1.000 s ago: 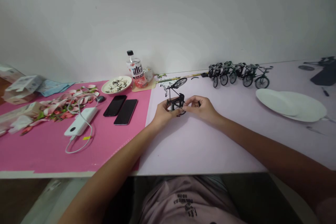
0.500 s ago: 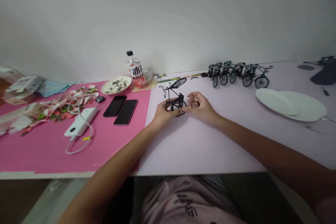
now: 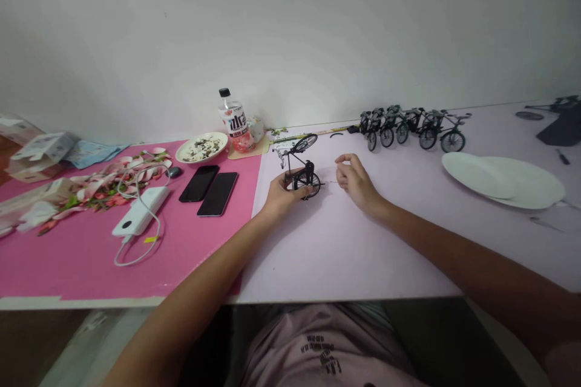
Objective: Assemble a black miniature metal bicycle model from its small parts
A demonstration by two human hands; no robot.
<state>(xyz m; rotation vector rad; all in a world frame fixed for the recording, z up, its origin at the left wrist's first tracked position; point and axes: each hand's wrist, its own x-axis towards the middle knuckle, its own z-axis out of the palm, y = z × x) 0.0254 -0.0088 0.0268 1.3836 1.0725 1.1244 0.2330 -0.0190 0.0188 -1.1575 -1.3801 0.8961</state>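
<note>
My left hand (image 3: 278, 195) is closed on a small black model bicycle (image 3: 303, 176), holding it near its rear wheel with the front wheel tipped up and away. My right hand (image 3: 357, 181) hovers just to the right of the model, apart from it, thumb and forefinger pinched together; whatever they hold is too small to make out. Both hands are over the pale lilac tabletop (image 3: 363, 242).
A row of finished model bicycles (image 3: 411, 124) stands at the back right, with white plates (image 3: 503, 178) in front of it. On the pink mat (image 3: 91, 254) lie two phones (image 3: 209, 187), a white power bank (image 3: 140, 208), artificial flowers (image 3: 100, 184), a dish (image 3: 202, 145) and a bottle (image 3: 233, 121).
My right hand has let go of the model bicycle and drawn off to the right, fingers pinched. My left hand has kept hold and turned the model slightly.
</note>
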